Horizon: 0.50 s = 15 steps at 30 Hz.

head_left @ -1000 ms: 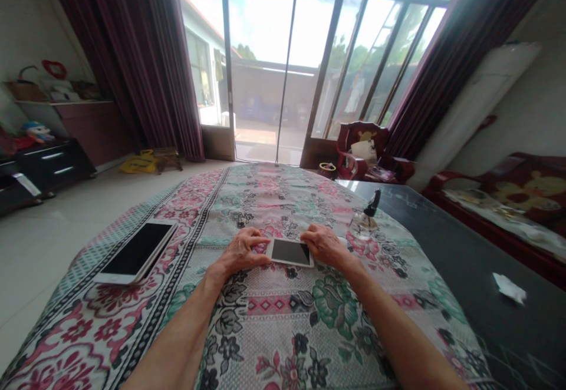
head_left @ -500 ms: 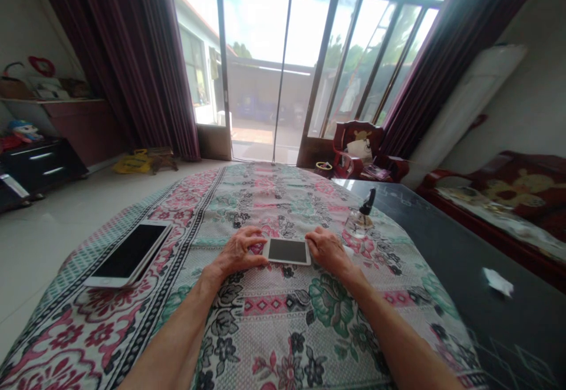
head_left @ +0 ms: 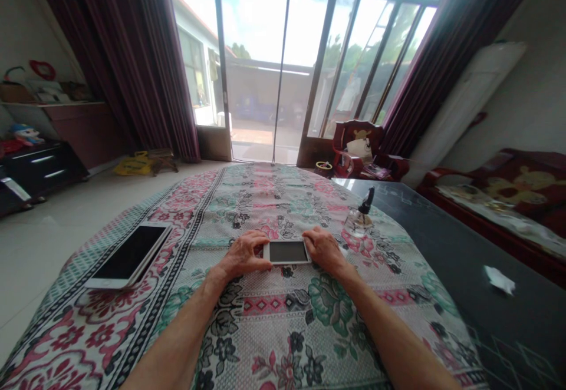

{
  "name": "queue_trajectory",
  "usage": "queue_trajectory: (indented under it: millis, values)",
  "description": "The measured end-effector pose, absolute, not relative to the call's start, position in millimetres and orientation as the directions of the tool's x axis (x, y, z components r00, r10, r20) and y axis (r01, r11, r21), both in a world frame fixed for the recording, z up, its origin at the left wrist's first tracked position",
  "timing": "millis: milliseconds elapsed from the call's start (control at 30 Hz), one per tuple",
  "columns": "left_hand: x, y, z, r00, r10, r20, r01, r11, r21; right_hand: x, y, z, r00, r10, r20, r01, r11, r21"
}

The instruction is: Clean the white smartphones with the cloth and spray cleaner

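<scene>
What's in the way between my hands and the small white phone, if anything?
Nothing visible: your left hand is at one end of the small white phone, your right hand at the other; the clear bottle stands farther right.

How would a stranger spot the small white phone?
Find the flowered cloth spread in front of the tall glass panes. Near its middle, the small white phone, turned sideways, has the left hand at one end and the right hand at the other. It is much smaller than the tablet lying off to the left.

White phone (head_left: 286, 253) with dark grey screen (head_left: 289, 252) — floral tablecloth (head_left: 265, 334), pink, green, black
</scene>
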<state>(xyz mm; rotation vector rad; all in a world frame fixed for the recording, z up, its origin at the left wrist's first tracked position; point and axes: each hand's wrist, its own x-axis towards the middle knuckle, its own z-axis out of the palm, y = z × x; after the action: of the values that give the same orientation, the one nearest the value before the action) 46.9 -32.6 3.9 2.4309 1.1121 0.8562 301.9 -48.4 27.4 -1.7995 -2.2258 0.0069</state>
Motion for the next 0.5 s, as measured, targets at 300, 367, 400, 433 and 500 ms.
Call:
queue_trajectory:
  millis: [300,367,400,433,500]
  values:
    - [60,-45,7,0.468,0.788,0.4,0.648,-0.614,0.45,294,-58,32,-0.054,0.976,0.21,0.989,0.081,-0.126]
    - [63,-47,6,0.445,0.796,0.411,0.665,-0.601,0.443,295,-59,33,-0.051,0.977,0.206,0.99,0.076,-0.115]
    - [65,-48,5,0.431,0.802,0.414,0.675,-0.591,0.441,295,-60,33,-0.052,0.977,0.205,0.991,0.077,-0.114]
    - [66,-48,4,0.419,0.808,0.415,0.685,-0.581,0.439,295,-61,34,-0.053,0.978,0.204,0.99,0.077,-0.115]
    - [69,-49,2,0.4,0.818,0.414,0.701,-0.564,0.437,295,-62,34,-0.048,0.978,0.202,0.99,0.073,-0.117]
